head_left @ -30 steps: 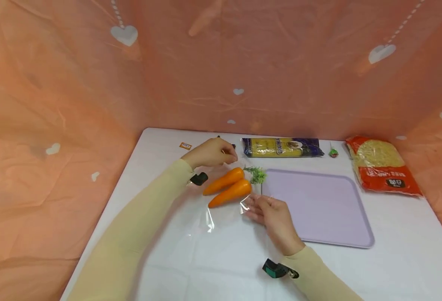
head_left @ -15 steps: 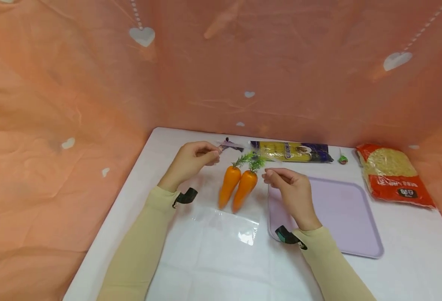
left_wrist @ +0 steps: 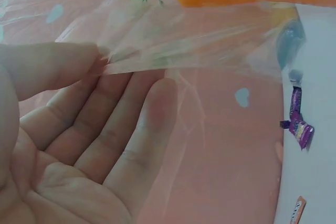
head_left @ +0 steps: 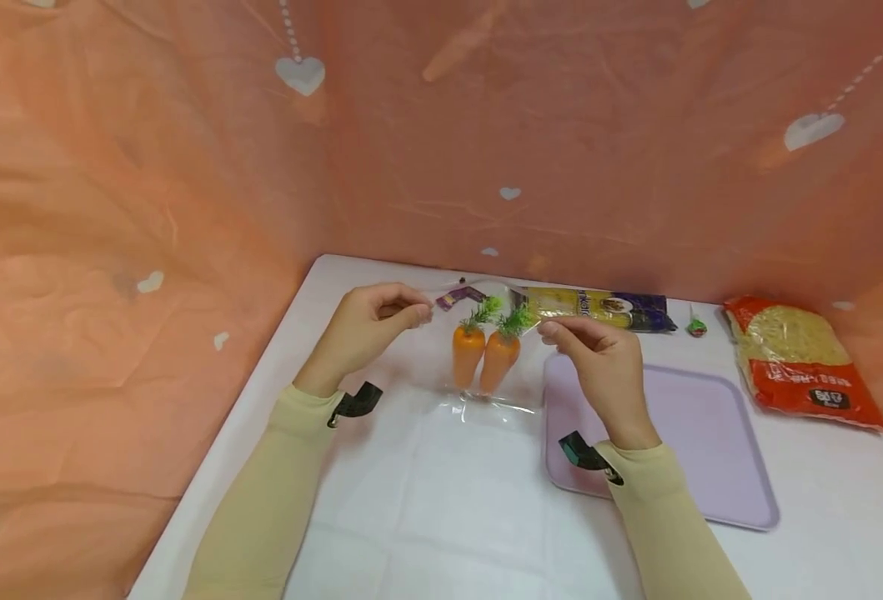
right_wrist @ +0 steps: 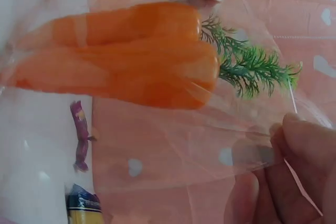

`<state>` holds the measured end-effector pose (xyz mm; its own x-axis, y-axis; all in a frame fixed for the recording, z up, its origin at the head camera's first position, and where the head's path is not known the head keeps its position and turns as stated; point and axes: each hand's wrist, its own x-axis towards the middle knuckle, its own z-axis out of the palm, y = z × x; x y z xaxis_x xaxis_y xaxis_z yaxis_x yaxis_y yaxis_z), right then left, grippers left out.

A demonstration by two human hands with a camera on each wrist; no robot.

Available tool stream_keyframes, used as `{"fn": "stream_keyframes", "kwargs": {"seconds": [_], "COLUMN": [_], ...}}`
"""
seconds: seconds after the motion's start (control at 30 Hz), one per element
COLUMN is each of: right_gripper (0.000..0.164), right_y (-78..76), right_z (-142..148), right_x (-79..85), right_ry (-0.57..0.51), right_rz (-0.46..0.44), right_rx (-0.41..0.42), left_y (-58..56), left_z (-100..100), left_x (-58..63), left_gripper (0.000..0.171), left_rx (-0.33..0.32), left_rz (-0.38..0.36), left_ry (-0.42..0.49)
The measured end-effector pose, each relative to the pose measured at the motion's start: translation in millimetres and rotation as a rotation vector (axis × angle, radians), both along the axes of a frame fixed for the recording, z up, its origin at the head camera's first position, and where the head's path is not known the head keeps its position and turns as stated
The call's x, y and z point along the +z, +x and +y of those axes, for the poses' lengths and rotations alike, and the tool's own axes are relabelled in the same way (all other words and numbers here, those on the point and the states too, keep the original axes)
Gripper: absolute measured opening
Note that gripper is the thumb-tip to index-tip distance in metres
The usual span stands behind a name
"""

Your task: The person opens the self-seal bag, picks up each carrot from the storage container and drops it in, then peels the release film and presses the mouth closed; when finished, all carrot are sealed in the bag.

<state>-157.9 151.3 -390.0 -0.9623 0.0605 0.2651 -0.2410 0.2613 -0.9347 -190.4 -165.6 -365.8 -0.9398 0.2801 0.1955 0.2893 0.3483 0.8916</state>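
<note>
Two orange carrots with green leafy tops stand side by side inside a clear plastic bag, tips down, leaves toward its mouth. My left hand pinches the bag's upper left edge between thumb and fingers. At the upper right edge, my right hand pinches the film the same way. The left wrist view shows the film stretched taut from the left thumb. In the right wrist view the carrots lie close together behind the film, with the right fingers near the leaves.
A pale purple tray lies under and beyond the right wrist. Behind the bag are a purple-wrapped candy and a blue-and-yellow pasta pack. Farther right lie a lollipop and a red noodle bag. An orange cloth hangs behind the table.
The carrots have swung from lying slanted to hanging tips down in the bag. My right hand has moved up to the bag's top edge, and the bag has risen.
</note>
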Motion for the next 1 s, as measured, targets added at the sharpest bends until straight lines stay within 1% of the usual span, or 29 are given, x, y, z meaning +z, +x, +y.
{"fn": "stream_keyframes", "kwargs": {"seconds": [0.07, 0.2, 0.3, 0.43, 0.5, 0.67, 0.73, 0.9, 1.0], "right_gripper": [0.022, 0.022, 0.021, 0.018, 0.018, 0.018, 0.018, 0.016, 0.016], "right_y": [0.3, 0.6, 2.5, 5.6, 6.2, 8.1, 9.2, 12.4, 13.8], "right_z": [1.3, 4.0, 6.5, 10.5, 13.0, 14.0, 13.3, 12.4, 12.3], "right_x": [1.1, 2.3, 2.9, 5.0, 6.6, 10.1, 10.7, 12.2, 13.0], "right_ry": [0.014, 0.017, -0.008, -0.035, -0.042, -0.073, -0.078, -0.076, -0.097], "right_rz": [0.019, 0.021, 0.023, 0.056, 0.072, 0.087, 0.092, 0.129, 0.138], "right_rx": [0.002, 0.020, 0.022, 0.020, 0.019, 0.023, 0.023, 0.020, 0.025], "left_y": [2.4, 6.3, 7.6, 8.1, 7.1, 15.6, 18.5, 15.1, 13.1], "left_z": [-1.7, -5.6, -4.9, 0.3, 1.4, 1.9, 3.1, 1.9, -0.3], "left_x": [1.3, 2.7, 4.1, 7.3, 8.4, 20.7, 23.5, 16.4, 14.2], "left_gripper": [0.016, 0.016, 0.016, 0.016, 0.016, 0.014, 0.014, 0.019, 0.017], "left_rx": [0.000, 0.003, -0.024, -0.055, -0.053, -0.020, -0.021, -0.055, -0.050], "left_rz": [0.003, 0.005, 0.010, 0.019, 0.023, 0.001, -0.002, 0.033, 0.049], "left_ry": [0.005, 0.030, 0.054, 0.075, 0.076, 0.079, 0.091, 0.123, 0.140]}}
